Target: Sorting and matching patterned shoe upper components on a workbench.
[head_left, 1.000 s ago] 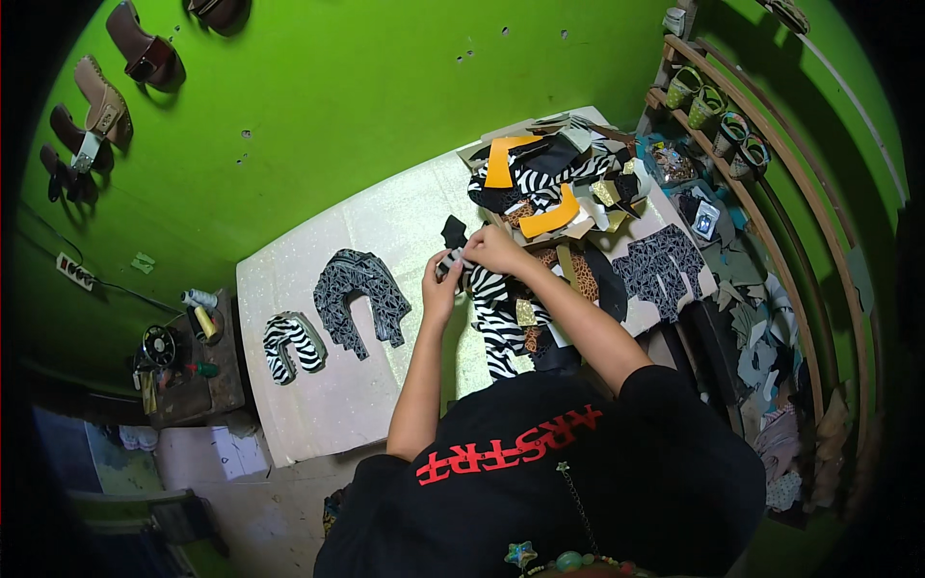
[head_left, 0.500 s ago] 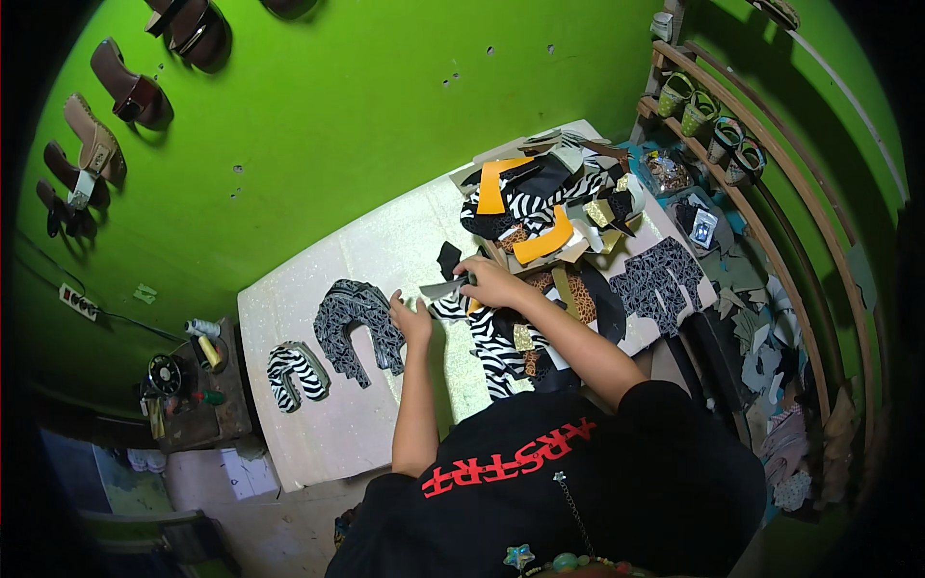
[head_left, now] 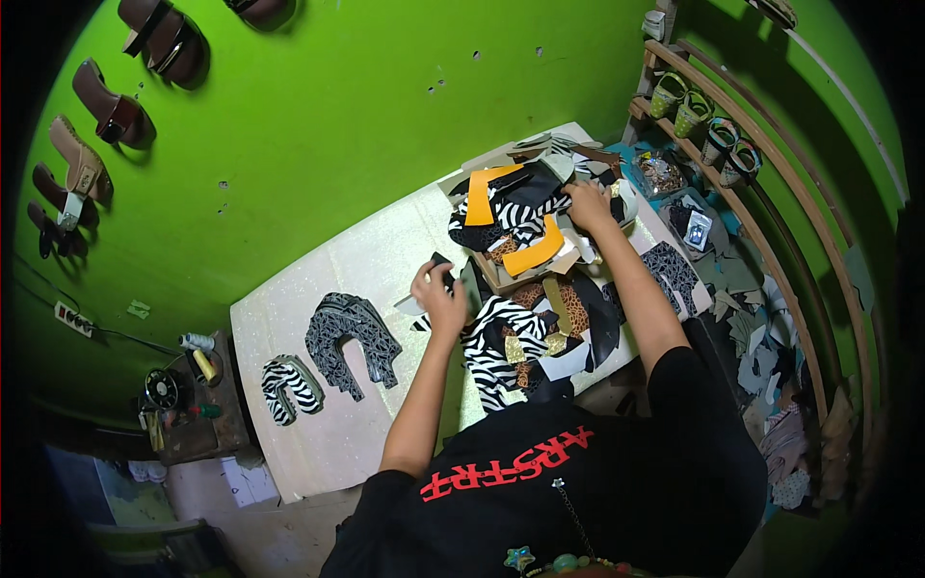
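My left hand [head_left: 440, 302] is over the pale table [head_left: 366, 255], its fingers bent and spread around a small black scrap [head_left: 440, 265]; whether it touches the scrap is unclear. A pale grey piece [head_left: 409, 305] shows beside that hand. My right hand [head_left: 590, 206] reaches into a box heaped with cut scraps, its fingers closed and their tips hidden among the pieces. Orange L-shaped pieces [head_left: 534, 248] lie on the heap. In front of the box, zebra-print pieces [head_left: 489, 352] and leopard-print pieces [head_left: 575, 313] overlap.
To the left lie a stack of black-and-grey patterned arches [head_left: 337, 332] and a zebra-print stack [head_left: 292, 385]. More patterned pieces [head_left: 670, 275] rest at the table's right end. A wooden rack [head_left: 718, 125] with small shoes stands at right. Sandals [head_left: 114, 111] hang on the green wall.
My right hand has moved from the table middle to the scrap box at the far right. My left hand has shifted right and farther away, to the black scrap. The view has tilted slightly.
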